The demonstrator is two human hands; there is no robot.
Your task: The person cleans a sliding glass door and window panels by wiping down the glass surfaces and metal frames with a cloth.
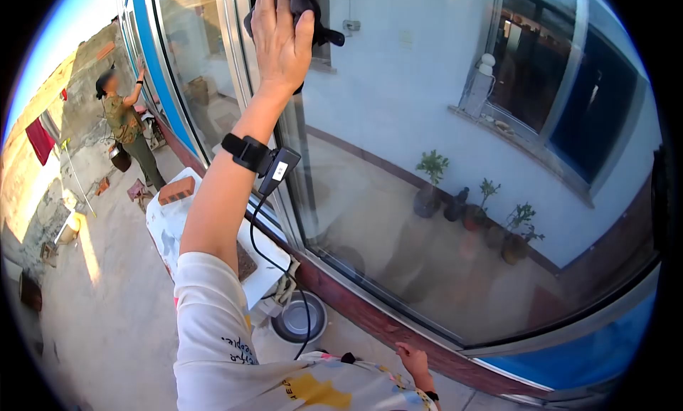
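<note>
My left hand [283,48] is raised high at the top of the view, pressing a bunched black cloth [307,4] against the window by its frame. The fingers lie over the cloth and hide part of it. A black strap with a small cabled device [279,170] is on my left wrist. Low down beside my body, my right hand [415,362] has its fingers curled in, with no object visible in it. It is close to the dark red sill [377,334] below the large glass pane [384,226].
A white-topped table [267,272] bears a red brick [176,191]. A grey metal basin [299,318] stands on the ground beneath my left arm. Further left, another person [124,123] reaches toward the windows. Potted plants [429,187] show behind the glass.
</note>
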